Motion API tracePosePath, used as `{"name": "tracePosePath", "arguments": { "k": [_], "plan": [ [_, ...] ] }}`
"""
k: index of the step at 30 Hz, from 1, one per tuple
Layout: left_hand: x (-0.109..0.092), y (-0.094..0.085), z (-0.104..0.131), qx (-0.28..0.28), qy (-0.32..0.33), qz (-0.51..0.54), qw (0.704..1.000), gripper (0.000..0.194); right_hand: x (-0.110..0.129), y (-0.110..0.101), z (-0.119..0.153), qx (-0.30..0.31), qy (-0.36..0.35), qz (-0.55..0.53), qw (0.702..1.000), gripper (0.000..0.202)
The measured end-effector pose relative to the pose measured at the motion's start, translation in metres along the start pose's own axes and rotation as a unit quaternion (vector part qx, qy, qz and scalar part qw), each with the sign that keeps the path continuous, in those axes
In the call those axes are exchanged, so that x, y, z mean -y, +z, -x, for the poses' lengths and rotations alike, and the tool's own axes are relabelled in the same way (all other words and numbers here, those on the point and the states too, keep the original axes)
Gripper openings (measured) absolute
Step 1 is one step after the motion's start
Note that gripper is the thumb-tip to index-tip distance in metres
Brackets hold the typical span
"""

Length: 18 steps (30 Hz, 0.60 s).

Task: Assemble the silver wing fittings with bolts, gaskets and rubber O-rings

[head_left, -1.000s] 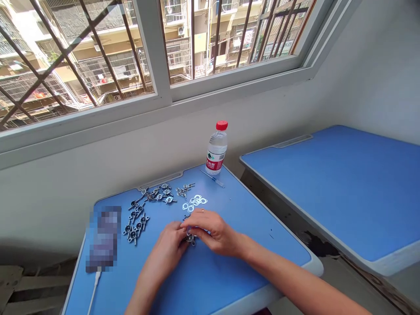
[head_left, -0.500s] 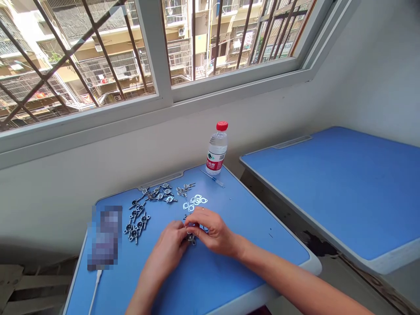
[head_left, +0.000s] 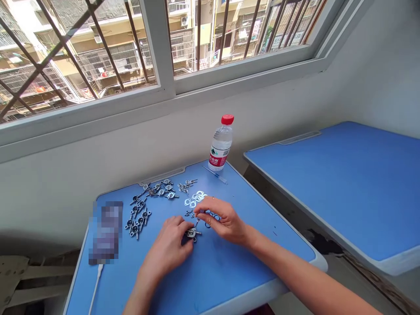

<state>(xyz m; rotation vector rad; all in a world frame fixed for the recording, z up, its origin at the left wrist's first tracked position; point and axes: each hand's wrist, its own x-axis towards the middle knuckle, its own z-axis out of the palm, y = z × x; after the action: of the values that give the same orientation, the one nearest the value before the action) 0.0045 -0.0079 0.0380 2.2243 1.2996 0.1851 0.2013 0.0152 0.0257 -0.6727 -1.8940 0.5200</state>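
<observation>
On the blue desk, my left hand (head_left: 173, 239) grips a small metal valve-like fitting (head_left: 191, 233) between thumb and fingers, its flat plate facing up. My right hand (head_left: 223, 218) pinches a small screwdriver (head_left: 197, 222) whose thin shaft points down at the fitting; most of the handle is hidden by the fingers. Just beyond the fitting lie tiny screws (head_left: 188, 213). Dark rubber rings (head_left: 208, 225) are partly covered by my right hand. Flat metal plates (head_left: 193, 204) with holes lie behind it.
Several similar fittings (head_left: 134, 223) with black round insides lie at left, and fittings with plates (head_left: 160, 191) at the back. Small metal levers (head_left: 186, 187) lie close by. A water bottle (head_left: 220, 146), a slim blue-and-clear tool (head_left: 216, 175) and a blurred phone-like object (head_left: 106, 232) with a white cable stand around.
My right hand has drawn slightly up and right, and the screwdriver shaft and fitting now show. My left fingers have spread a little around the fitting. The camera view has shifted slightly.
</observation>
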Motion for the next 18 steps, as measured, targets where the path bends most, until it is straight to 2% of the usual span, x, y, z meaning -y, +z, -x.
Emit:
{"name": "tracePosePath", "arguments": {
  "k": [3,6,18],
  "plan": [
    [-0.001,-0.0002,-0.0016,0.002,-0.006,-0.016,1.0,0.013,0.0003,0.0016,0.0012,0.019,-0.008,-0.002,1.0,0.012],
    [0.0008,0.0016,-0.0041,0.0,-0.001,-0.034,0.999,0.006,0.0004,0.0023,0.0019,0.026,-0.017,-0.004,1.0,0.012],
    [0.0041,0.0047,-0.006,-0.009,0.006,-0.047,0.999,0.003,0.0013,0.0031,0.001,0.047,-0.049,0.007,0.998,0.015]
  ]
}}
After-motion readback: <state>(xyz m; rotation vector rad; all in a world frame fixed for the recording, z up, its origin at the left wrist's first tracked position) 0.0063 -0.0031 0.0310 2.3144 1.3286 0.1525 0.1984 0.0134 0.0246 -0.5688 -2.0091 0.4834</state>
